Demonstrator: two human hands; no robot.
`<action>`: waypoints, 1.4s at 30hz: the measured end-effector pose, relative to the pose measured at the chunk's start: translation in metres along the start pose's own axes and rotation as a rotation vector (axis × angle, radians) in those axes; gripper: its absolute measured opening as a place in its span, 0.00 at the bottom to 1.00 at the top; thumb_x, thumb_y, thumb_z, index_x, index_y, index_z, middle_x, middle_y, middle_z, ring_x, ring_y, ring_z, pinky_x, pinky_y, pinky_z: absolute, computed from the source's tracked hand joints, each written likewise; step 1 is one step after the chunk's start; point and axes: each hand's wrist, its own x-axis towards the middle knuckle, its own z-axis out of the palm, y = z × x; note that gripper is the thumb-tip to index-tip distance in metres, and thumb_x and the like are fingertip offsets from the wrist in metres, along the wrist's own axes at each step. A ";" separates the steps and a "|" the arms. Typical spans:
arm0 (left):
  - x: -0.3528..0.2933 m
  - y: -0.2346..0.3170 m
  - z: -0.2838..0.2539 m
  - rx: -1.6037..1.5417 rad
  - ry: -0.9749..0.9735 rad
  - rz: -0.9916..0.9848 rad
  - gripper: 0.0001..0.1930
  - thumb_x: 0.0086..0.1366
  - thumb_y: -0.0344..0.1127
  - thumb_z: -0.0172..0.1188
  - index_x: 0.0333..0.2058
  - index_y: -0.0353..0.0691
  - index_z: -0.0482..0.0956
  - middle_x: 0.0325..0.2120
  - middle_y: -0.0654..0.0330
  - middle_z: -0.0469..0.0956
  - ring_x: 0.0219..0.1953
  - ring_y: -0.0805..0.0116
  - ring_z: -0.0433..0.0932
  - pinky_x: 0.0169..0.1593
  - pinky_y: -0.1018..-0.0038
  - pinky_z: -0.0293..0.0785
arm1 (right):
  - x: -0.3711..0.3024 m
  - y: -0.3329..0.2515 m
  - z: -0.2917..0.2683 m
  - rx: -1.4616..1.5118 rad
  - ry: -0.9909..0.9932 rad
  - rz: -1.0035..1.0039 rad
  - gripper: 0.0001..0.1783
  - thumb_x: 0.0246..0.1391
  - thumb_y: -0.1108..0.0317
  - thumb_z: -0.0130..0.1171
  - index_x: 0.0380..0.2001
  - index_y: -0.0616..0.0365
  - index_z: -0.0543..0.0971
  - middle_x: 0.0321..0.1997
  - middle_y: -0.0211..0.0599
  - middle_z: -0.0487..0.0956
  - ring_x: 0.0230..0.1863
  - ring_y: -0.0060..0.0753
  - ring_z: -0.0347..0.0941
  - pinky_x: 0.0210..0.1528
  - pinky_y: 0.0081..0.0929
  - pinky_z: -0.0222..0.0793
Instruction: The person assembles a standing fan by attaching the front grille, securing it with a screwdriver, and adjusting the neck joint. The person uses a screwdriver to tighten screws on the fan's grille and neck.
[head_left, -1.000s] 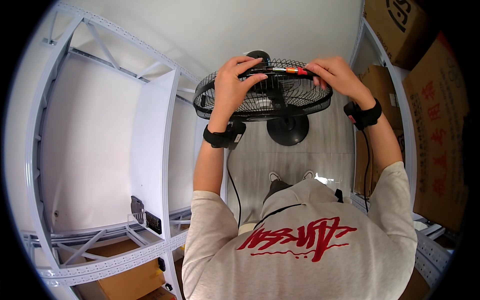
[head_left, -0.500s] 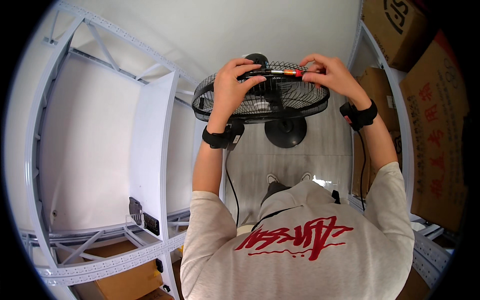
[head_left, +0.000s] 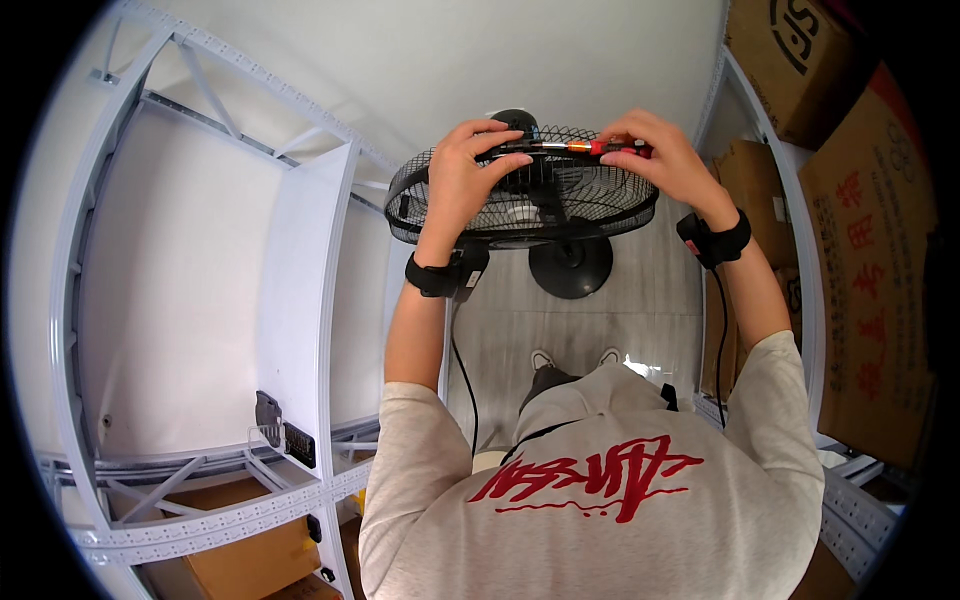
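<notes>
A black pedestal fan stands in front of me, its wire guard tilted up toward me and its round base on the floor. My left hand is closed at the upper rim of the guard, thumb on the near side and fingers over the far side. In my right hand is a screwdriver with a red and black handle, pinched between thumb and fingers. Its metal shaft lies level along the rim and points at my left fingertips. The tip is too small to make out.
White metal shelving rises on my left, with a cardboard box low down. On my right, a rack holds several cartons. Black straps with cabled devices circle both wrists. A pale wall lies beyond the fan.
My right hand has closed further around the screwdriver's handle, and more of the red and black grip shows. The left hand and the fan have stayed almost still.
</notes>
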 end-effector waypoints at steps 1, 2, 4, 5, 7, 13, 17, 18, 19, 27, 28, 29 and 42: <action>0.000 -0.001 0.000 -0.009 -0.001 -0.003 0.15 0.51 0.38 0.72 0.39 0.44 0.86 0.41 0.61 0.80 0.41 0.66 0.79 0.43 0.72 0.75 | -0.001 -0.003 -0.002 0.100 -0.019 0.149 0.12 0.58 0.64 0.61 0.41 0.59 0.79 0.22 0.28 0.77 0.21 0.18 0.70 0.24 0.19 0.65; 0.000 -0.001 0.000 -0.017 -0.003 -0.005 0.15 0.51 0.38 0.72 0.39 0.44 0.86 0.41 0.61 0.80 0.41 0.66 0.79 0.43 0.72 0.75 | -0.001 -0.005 -0.003 0.200 -0.039 0.298 0.13 0.56 0.64 0.63 0.41 0.59 0.79 0.22 0.28 0.77 0.21 0.18 0.70 0.25 0.19 0.66; -0.001 -0.001 0.000 -0.021 0.005 -0.023 0.15 0.49 0.39 0.73 0.38 0.45 0.86 0.40 0.61 0.81 0.41 0.64 0.79 0.42 0.70 0.75 | 0.004 -0.013 -0.007 0.232 -0.091 0.429 0.13 0.55 0.64 0.64 0.41 0.59 0.79 0.23 0.27 0.76 0.23 0.19 0.70 0.28 0.21 0.66; -0.001 -0.002 0.000 -0.023 0.008 -0.031 0.15 0.49 0.40 0.73 0.37 0.46 0.87 0.40 0.62 0.81 0.41 0.62 0.79 0.42 0.69 0.75 | 0.006 -0.015 -0.007 0.248 -0.117 0.495 0.13 0.54 0.64 0.65 0.40 0.59 0.79 0.23 0.27 0.75 0.24 0.20 0.70 0.29 0.21 0.66; -0.002 -0.002 -0.001 -0.020 -0.001 -0.031 0.15 0.50 0.39 0.72 0.38 0.45 0.86 0.41 0.61 0.81 0.41 0.65 0.79 0.43 0.71 0.75 | 0.004 -0.012 -0.005 0.193 -0.118 0.314 0.12 0.55 0.64 0.64 0.40 0.59 0.79 0.23 0.28 0.75 0.24 0.20 0.70 0.30 0.22 0.66; -0.001 0.001 -0.001 -0.015 -0.006 -0.016 0.15 0.51 0.38 0.72 0.39 0.44 0.86 0.42 0.61 0.81 0.42 0.65 0.79 0.43 0.72 0.75 | -0.001 -0.004 -0.005 -0.105 -0.060 0.013 0.14 0.54 0.64 0.64 0.41 0.59 0.79 0.26 0.30 0.77 0.28 0.22 0.71 0.32 0.23 0.67; -0.002 -0.002 -0.001 0.001 -0.009 -0.023 0.15 0.51 0.37 0.72 0.39 0.44 0.86 0.41 0.60 0.81 0.42 0.65 0.79 0.44 0.72 0.75 | 0.003 -0.014 -0.009 0.161 -0.172 0.439 0.16 0.51 0.65 0.67 0.43 0.57 0.79 0.31 0.31 0.75 0.33 0.25 0.71 0.36 0.24 0.68; -0.002 -0.001 -0.001 -0.005 -0.004 -0.017 0.15 0.51 0.37 0.72 0.39 0.43 0.86 0.41 0.60 0.81 0.42 0.65 0.79 0.43 0.72 0.75 | 0.003 -0.016 -0.010 0.118 -0.173 0.379 0.16 0.51 0.65 0.67 0.43 0.57 0.79 0.32 0.31 0.75 0.34 0.25 0.71 0.36 0.24 0.69; -0.002 -0.002 -0.001 -0.009 0.002 -0.012 0.15 0.51 0.37 0.72 0.39 0.43 0.86 0.41 0.60 0.81 0.42 0.64 0.79 0.43 0.72 0.75 | 0.004 -0.018 -0.010 0.077 -0.175 0.318 0.16 0.51 0.65 0.67 0.43 0.57 0.79 0.32 0.31 0.75 0.34 0.26 0.72 0.36 0.25 0.69; -0.001 0.001 -0.001 -0.029 0.000 -0.028 0.15 0.51 0.38 0.72 0.39 0.43 0.86 0.41 0.61 0.81 0.42 0.64 0.79 0.45 0.72 0.74 | 0.001 -0.016 -0.007 -0.058 -0.027 0.127 0.17 0.49 0.66 0.69 0.42 0.57 0.78 0.33 0.31 0.75 0.35 0.27 0.72 0.37 0.24 0.70; -0.002 0.000 0.000 -0.028 0.002 -0.029 0.15 0.51 0.38 0.72 0.39 0.43 0.86 0.41 0.61 0.81 0.42 0.64 0.79 0.45 0.72 0.74 | -0.002 -0.016 -0.006 -0.056 -0.037 0.169 0.17 0.49 0.66 0.69 0.42 0.56 0.78 0.33 0.32 0.75 0.35 0.28 0.72 0.38 0.25 0.70; -0.003 -0.001 -0.001 -0.027 0.003 -0.030 0.15 0.51 0.38 0.72 0.39 0.44 0.86 0.41 0.61 0.81 0.42 0.65 0.79 0.45 0.72 0.74 | -0.004 -0.016 -0.006 -0.054 -0.046 0.212 0.17 0.49 0.65 0.69 0.42 0.56 0.78 0.33 0.33 0.75 0.35 0.29 0.72 0.40 0.26 0.71; -0.003 -0.004 -0.001 -0.042 -0.016 -0.031 0.15 0.51 0.38 0.72 0.39 0.44 0.86 0.42 0.61 0.80 0.43 0.65 0.79 0.45 0.72 0.75 | -0.002 -0.007 -0.008 0.383 -0.180 0.489 0.13 0.52 0.67 0.66 0.42 0.54 0.79 0.30 0.26 0.74 0.32 0.19 0.69 0.34 0.21 0.66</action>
